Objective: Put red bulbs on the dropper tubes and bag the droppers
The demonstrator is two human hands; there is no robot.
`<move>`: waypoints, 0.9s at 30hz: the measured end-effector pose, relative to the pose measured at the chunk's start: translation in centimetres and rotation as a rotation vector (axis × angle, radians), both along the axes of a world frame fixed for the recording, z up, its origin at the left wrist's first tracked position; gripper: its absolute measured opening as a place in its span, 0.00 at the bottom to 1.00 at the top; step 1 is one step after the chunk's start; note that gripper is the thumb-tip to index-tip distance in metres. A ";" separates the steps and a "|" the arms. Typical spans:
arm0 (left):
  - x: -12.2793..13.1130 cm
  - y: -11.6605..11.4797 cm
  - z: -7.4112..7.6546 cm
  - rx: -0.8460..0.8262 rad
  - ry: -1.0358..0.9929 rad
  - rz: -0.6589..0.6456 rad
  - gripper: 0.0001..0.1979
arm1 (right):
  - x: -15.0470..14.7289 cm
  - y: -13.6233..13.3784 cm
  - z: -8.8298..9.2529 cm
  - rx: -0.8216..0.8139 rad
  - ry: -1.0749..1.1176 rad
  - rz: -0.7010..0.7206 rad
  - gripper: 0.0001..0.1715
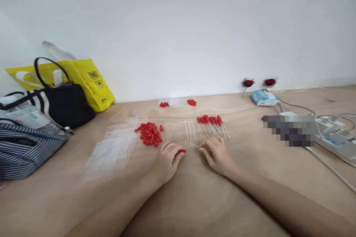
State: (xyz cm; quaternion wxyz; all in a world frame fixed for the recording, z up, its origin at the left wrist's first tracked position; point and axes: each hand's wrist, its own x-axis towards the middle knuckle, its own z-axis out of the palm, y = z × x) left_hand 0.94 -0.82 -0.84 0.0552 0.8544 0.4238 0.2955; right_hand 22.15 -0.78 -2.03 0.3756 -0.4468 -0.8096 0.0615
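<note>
My left hand (167, 160) rests on the wooden table (194, 200) and pinches a red rubber cap (182, 151) between thumb and fingers. My right hand (217, 153) is closed on a thin clear glass tube (197, 146) whose tip points left toward the cap. Just beyond my hands lie a heap of red caps (149, 133), a row of bare clear tubes (182, 129) and a row of tubes fitted with red caps (213, 123).
Clear zip bags (114, 144) lie left of the heap. Two small bags holding red caps (178, 102) sit by the wall. Black, yellow and striped bags (63, 100) crowd the far left. A power strip (333, 135) with cables and a tissue pack (264, 98) sit right.
</note>
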 end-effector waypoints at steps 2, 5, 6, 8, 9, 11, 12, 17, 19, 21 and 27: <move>-0.1 -0.1 0.0 -0.013 -0.002 -0.002 0.08 | -0.1 -0.3 0.2 -0.003 -0.001 0.025 0.08; -0.2 -0.1 -0.2 -0.008 0.003 -0.014 0.09 | -0.2 -0.7 0.3 0.036 -0.021 0.056 0.08; -0.2 -0.1 -0.3 -0.001 0.006 -0.016 0.09 | -0.3 -0.8 0.3 0.055 -0.028 0.056 0.09; -0.2 0.0 -0.3 0.016 0.008 -0.017 0.09 | -0.4 -0.8 0.3 0.083 -0.036 0.054 0.11; -0.3 0.0 -0.3 0.022 0.009 -0.016 0.09 | -0.5 -0.9 0.3 0.087 -0.038 0.057 0.11; -0.3 0.0 -0.2 0.028 0.010 -0.016 0.09 | -0.6 -0.9 0.3 0.077 -0.038 0.074 0.12; -0.2 -0.1 -0.1 0.028 0.009 -0.015 0.09 | -0.6 -0.9 0.3 0.065 -0.034 0.087 0.12; 0.0 -0.3 0.1 0.016 -0.024 0.000 0.09 | -0.8 -1.2 0.5 0.031 0.002 0.153 0.11; 0.1 -0.4 0.0 0.011 -0.052 0.015 0.09 | -0.9 -1.3 0.4 0.039 0.013 0.176 0.11; 0.2 -0.4 -0.1 0.003 -0.075 0.021 0.10 | -1.0 -1.4 0.4 0.055 0.012 0.194 0.11; 0.1 -0.6 0.0 -0.016 -0.057 -0.054 0.08 | -0.4 -1.0 0.7 0.180 -0.071 0.247 0.12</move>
